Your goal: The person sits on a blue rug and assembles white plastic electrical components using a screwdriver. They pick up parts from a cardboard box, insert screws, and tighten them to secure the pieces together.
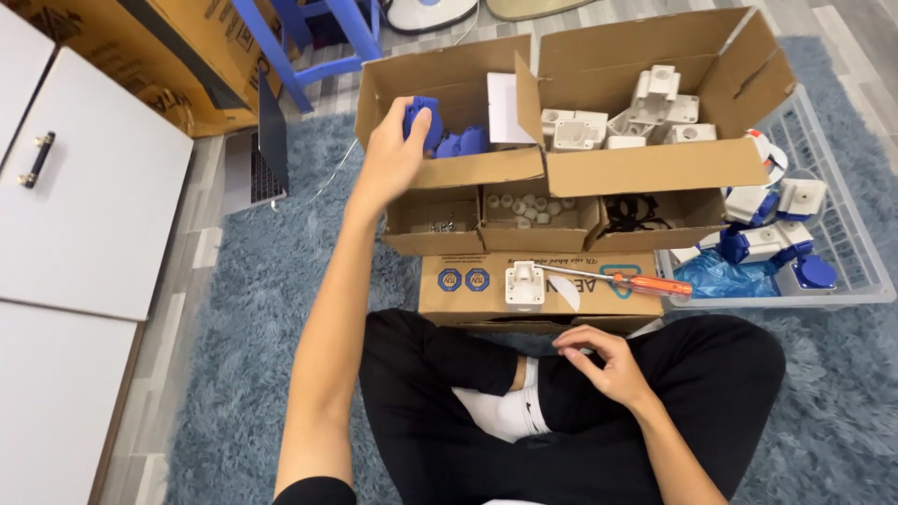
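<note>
Screwdriver (622,279) right of socket base (524,285)

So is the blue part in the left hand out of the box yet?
Not quite: the left hand grips the blue part at the rim of the open cardboard box, above other blue parts.

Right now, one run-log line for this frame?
left hand: grips blue part in box | right hand: on lap, empty | screwdriver: idle

We see open brown cardboard boxes (561,168) ahead, a flat carton (468,285) bearing round blue labels (464,280).
</note>
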